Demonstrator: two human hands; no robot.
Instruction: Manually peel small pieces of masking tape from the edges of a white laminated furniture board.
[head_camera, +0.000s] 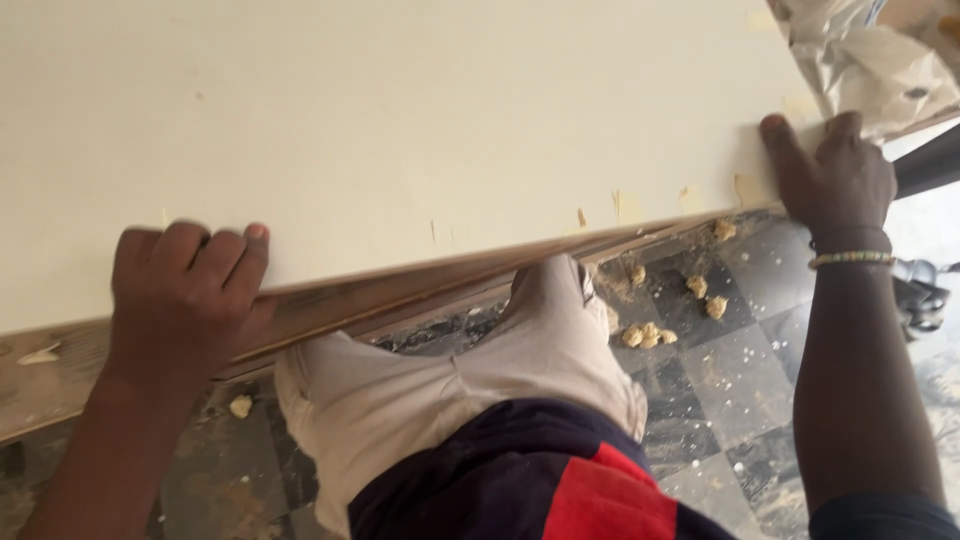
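A large cream-coloured board (400, 120) fills the upper part of the head view, its brown wooden edge (420, 280) running from lower left up to the right. My left hand (185, 290) is shut on that near edge at the left, fingers curled over the top face. My right hand (835, 175) lies on the board's right end, fingers spread flat on the cream face, a beaded bracelet (850, 259) on the wrist. My legs in beige trousers (450, 390) stand right against the board's edge.
Dark checkered floor tiles (730, 380) lie below, spattered with pale specks. Several yellowish lumps (650, 335) are scattered on the floor near my right leg. Crumpled clear plastic sheeting (870, 60) sits at the top right corner.
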